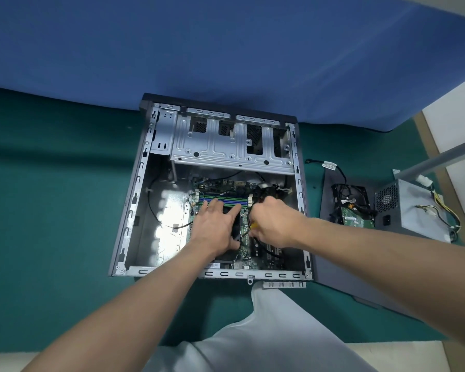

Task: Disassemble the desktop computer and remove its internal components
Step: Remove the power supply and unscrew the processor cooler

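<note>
Your left hand [215, 224] lies with straight, spread fingers pressed on a black part of the circuit board [246, 253], inside the open computer case [134, 200]. Your right hand [273, 224] curls its fingers round a yellow-handled tool [253, 225], its tip down just beside your left thumb.

Already out, well to the right of your right fingers: the hard drive [356, 220] on the grey side panel [333, 267], with the power supply [411, 210] just past it. Left to do, I'd judge — the board itself, whatever sits in the memory slots [226, 201] at your left fingertips, and the loose cables.

Everything rests on a green mat [51, 210]. A blue cloth [226, 49] hangs beyond the case, with pale wall at the far right.
</note>
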A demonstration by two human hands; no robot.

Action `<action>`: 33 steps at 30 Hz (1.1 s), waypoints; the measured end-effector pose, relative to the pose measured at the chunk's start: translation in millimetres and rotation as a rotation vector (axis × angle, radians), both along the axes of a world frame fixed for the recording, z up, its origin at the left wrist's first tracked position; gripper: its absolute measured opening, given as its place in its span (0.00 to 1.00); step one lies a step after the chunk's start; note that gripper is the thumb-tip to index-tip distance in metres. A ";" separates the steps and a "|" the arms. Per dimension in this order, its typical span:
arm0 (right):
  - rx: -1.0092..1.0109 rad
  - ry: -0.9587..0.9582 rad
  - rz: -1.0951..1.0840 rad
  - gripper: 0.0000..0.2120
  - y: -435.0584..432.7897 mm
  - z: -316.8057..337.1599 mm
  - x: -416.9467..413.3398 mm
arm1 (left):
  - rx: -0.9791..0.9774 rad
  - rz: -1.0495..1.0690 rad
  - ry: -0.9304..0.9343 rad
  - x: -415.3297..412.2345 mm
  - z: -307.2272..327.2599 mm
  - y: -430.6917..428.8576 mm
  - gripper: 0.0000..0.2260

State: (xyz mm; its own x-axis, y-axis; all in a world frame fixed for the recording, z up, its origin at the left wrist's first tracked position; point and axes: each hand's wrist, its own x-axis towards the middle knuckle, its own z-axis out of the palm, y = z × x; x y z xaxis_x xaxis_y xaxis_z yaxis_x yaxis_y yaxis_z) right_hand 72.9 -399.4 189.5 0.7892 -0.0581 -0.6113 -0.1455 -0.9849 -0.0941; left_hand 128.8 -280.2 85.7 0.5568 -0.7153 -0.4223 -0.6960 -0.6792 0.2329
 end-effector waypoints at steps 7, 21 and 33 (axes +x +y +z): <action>0.027 0.163 -0.334 0.11 15.6 3.7 15.5 | -0.010 0.001 -0.005 0.5 -1.3 0.0 0.44; -0.117 -0.022 0.519 0.09 7.0 10.7 2.4 | 0.013 -0.045 -0.031 1.2 -1.6 -0.2 0.45; 0.134 -0.479 -0.301 0.06 -34.9 15.1 30.2 | -0.073 -0.721 -0.247 21.4 -8.4 15.6 0.35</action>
State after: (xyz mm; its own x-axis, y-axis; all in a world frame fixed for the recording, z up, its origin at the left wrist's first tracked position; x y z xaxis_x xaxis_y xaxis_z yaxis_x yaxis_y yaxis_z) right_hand 103.1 -434.4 204.6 0.9404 -0.2691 -0.2079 -0.3274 -0.8817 -0.3396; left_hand 150.1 -264.6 77.3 0.0133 -0.9588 -0.2837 -0.9989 -0.0256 0.0398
